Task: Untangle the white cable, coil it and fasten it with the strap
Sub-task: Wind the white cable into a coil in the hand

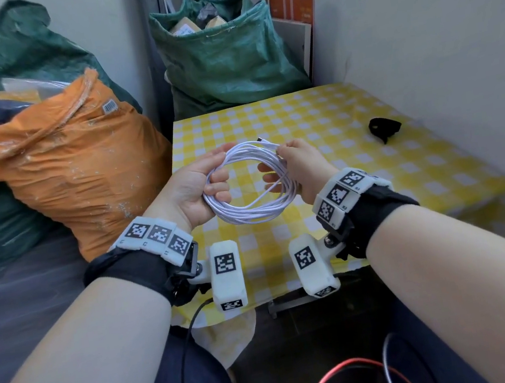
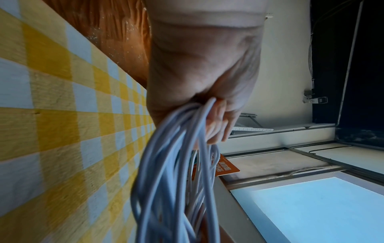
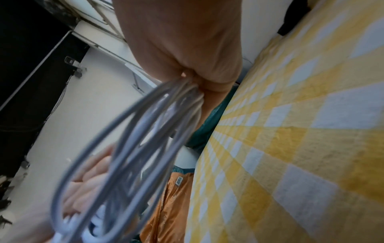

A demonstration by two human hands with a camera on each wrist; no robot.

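White cable (image 1: pixel 252 185) coiled, ring facing up, left hand (image 1: pixel 199 189) and right hand (image 1: pixel 299 165) gripping opposite sides

Blurred white cable (image 3: pixel 129 148) loops hide the left hand (image 3: pixel 87 189) behind them.

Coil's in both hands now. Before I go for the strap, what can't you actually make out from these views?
- Far plug of the white cable: head view shows one tip near the right hand; the other is lost among the loops.
- Left hand grip: left wrist view has blurred loops covering the fingertips.
- Black strap: small in head view, so its fastener is unreadable; cut off in right wrist view.
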